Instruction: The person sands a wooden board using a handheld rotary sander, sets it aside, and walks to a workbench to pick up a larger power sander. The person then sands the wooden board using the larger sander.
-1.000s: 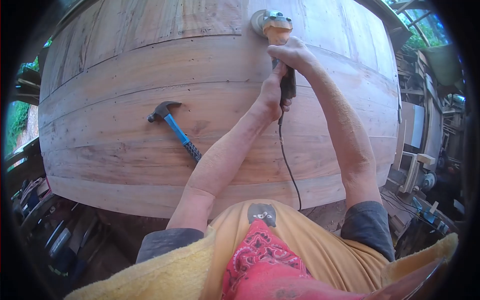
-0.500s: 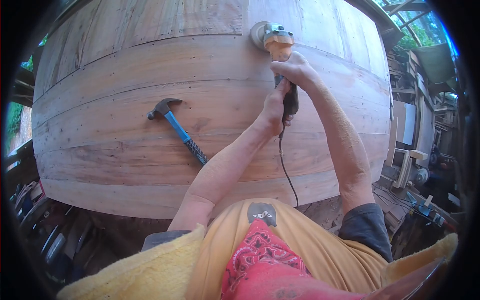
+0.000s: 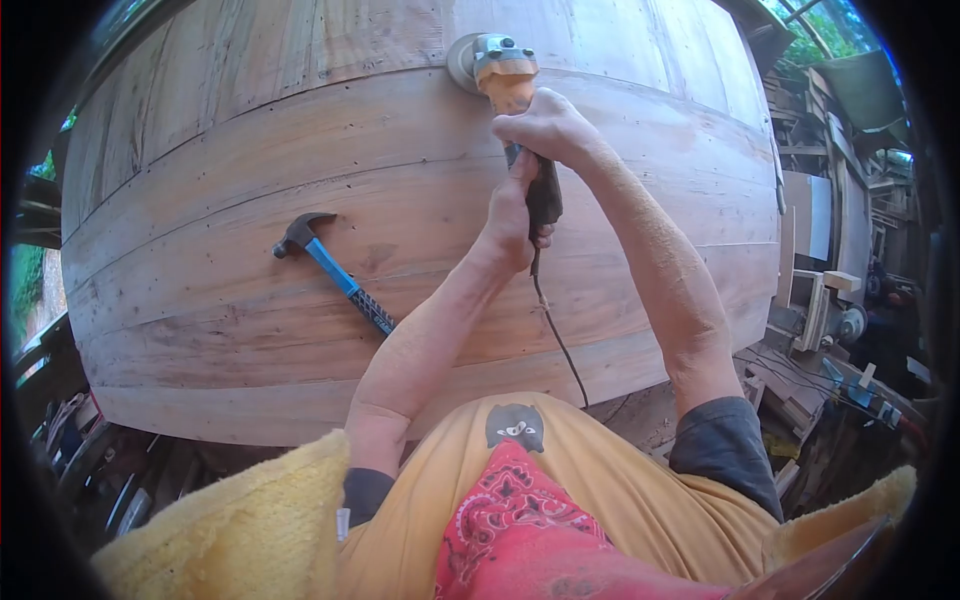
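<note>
Shifted left across the planks [image 3: 420, 235], the grinder [image 3: 510, 92] lies toward their far side, left hand [image 3: 511, 212] closed round its rear body and right hand [image 3: 555, 128] round its neck; sanding appears under way, and continuing would call for keeping the disc [image 3: 462, 66] flat.

Bows the plank panel [image 3: 230, 180] fisheye-fashion; fades to black at the corners. Looks softly daylit, palest on the upper planks [image 3: 640, 45], bright at the foliage [image 3: 812, 47], blue-fringed along the upper-right rim, murky in the lower-left clutter [image 3: 128, 512].
</note>
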Motion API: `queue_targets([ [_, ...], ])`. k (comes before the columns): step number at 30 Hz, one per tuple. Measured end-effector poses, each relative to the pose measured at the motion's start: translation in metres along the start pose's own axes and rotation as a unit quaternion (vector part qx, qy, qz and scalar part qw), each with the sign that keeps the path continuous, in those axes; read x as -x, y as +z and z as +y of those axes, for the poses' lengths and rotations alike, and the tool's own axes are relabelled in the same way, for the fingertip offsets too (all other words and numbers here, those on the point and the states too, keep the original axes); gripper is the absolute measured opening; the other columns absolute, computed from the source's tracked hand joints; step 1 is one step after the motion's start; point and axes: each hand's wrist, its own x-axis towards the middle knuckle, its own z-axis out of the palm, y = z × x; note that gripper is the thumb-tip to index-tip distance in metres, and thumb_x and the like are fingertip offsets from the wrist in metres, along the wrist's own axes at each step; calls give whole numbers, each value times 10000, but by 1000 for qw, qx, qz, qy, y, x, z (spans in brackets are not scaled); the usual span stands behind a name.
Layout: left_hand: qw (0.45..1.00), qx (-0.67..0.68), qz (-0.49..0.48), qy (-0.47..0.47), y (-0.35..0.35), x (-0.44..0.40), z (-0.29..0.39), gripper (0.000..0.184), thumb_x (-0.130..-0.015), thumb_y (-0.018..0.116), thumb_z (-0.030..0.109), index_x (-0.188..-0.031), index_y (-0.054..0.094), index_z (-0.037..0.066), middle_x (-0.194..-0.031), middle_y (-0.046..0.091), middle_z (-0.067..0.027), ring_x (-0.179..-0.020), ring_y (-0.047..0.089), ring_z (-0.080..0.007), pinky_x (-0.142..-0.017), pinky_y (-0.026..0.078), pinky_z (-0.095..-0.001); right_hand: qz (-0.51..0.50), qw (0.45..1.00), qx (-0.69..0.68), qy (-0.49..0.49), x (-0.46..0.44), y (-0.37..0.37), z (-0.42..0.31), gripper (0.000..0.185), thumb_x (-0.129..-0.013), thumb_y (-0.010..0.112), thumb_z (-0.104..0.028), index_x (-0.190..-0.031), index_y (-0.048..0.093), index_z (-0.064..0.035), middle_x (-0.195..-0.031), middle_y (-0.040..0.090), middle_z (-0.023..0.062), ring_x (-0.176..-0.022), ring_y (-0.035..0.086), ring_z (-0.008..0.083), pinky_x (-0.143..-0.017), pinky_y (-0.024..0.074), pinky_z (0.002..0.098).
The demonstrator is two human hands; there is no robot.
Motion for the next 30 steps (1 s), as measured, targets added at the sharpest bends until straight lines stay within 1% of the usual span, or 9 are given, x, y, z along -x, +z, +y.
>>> queue_targets([
  [3,999,-10,-29,14,2,-2,-3,589,-987,522,764,-986,575,177,-715,580,-38,-470,496,-129,-386,349,-284,6,995,-99,-21,1,7,18,469,-747,772,-379,-857,751,77,-799,734,156,-786,719,211,-745,570,366],
  [6,999,-21,-41,-15,17,-18,-24,600,-996,493,770,-1009,587,177,-712,580,-24,-468,505,-121,-380,354,-287,72,977,-196,-33,19,-1,49,395,-815,785,-325,-945,687,35,-891,679,52,-823,632,160,-739,532,341],
  [8,997,-21,-58,-42,36,-30,-35,580,-995,503,766,-980,586,191,-675,549,-8,-446,458,-128,-385,328,-291,102,981,-161,32,37,-23,55,452,-824,800,-356,-1024,695,35,-969,687,84,-881,633,172,-767,533,344],
  [11,991,-64,-77,-84,55,-54,-46,579,-987,517,769,-939,584,196,-656,533,-1,-445,447,-130,-391,330,-305,140,975,-149,89,33,-49,99,445,-786,809,-365,-927,734,51,-845,699,89,-813,679,185,-710,547,362],
  [15,988,-87,-96,-86,63,-69,-47,590,-978,529,773,-928,585,188,-662,563,-5,-461,498,-143,-405,373,-312,161,968,-153,117,33,-66,106,454,-775,789,-371,-899,748,64,-832,716,104,-788,683,195,-705,545,353],
  [18,991,-22,-118,-64,44,-61,-35,607,-981,531,769,-979,603,166,-678,614,-24,-501,576,-170,-451,446,-315,84,990,-102,57,13,-51,87,444,-768,773,-370,-873,759,60,-802,733,113,-770,700,194,-710,554,350],
  [20,993,0,-121,11,32,-48,-27,620,-992,508,768,-1014,611,157,-706,630,-46,-500,572,-170,-450,434,-314,38,995,-72,58,20,-42,38,437,-757,765,-384,-857,772,41,-770,739,117,-758,716,201,-716,562,352],
  [23,993,12,-119,-9,10,-40,-16,627,-996,500,766,-1047,612,151,-729,640,-80,-489,554,-168,-432,402,-314,40,994,-98,35,8,-21,35,459,-746,766,-402,-862,774,42,-758,738,115,-749,719,215,-719,563,361],
  [30,990,-40,-127,-54,67,-73,-52,617,-998,496,767,-1054,592,160,-704,613,-88,-437,499,-157,-395,350,-316,85,986,-114,88,24,-69,107,498,-752,763,-413,-894,761,64,-846,747,142,-831,719,218,-762,564,366],
])
